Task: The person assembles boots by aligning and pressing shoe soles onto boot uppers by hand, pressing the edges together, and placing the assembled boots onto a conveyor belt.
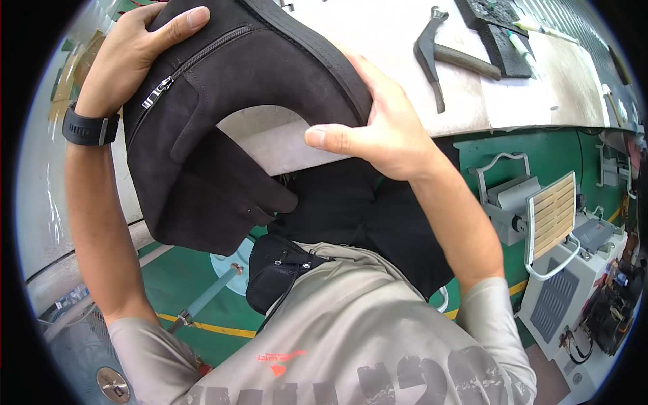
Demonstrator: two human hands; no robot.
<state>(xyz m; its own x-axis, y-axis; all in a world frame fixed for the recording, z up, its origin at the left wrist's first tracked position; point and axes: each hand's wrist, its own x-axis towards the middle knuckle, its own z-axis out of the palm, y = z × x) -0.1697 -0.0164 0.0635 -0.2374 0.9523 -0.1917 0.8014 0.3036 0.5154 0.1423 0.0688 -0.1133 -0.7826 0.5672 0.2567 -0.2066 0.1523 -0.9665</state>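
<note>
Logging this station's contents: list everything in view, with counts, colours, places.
boot: 1, near-black, between the hands
zip pull: 1, silver, on the boot
hammer: 1, dark head, brown handle, on the table
blocks: at least 2, black, table's far right
pen-like tubes: at least 2, whitish, by the blocks
table: 1, whitish, ahead
slatted panel: 1, tan, white frame, right
machine: 1, grey-white, lower right
pole: 1, light blue, lower left
floor: 1, green, yellow line
small items at the rim: too unclear to count
waist bag: 1, black, at the waist
wristband: 1, black, left wrist
shirt: 1, grey, bottom
left hand: 1, bare, on the boot
right hand: 1, bare, at the boot's sole
</note>
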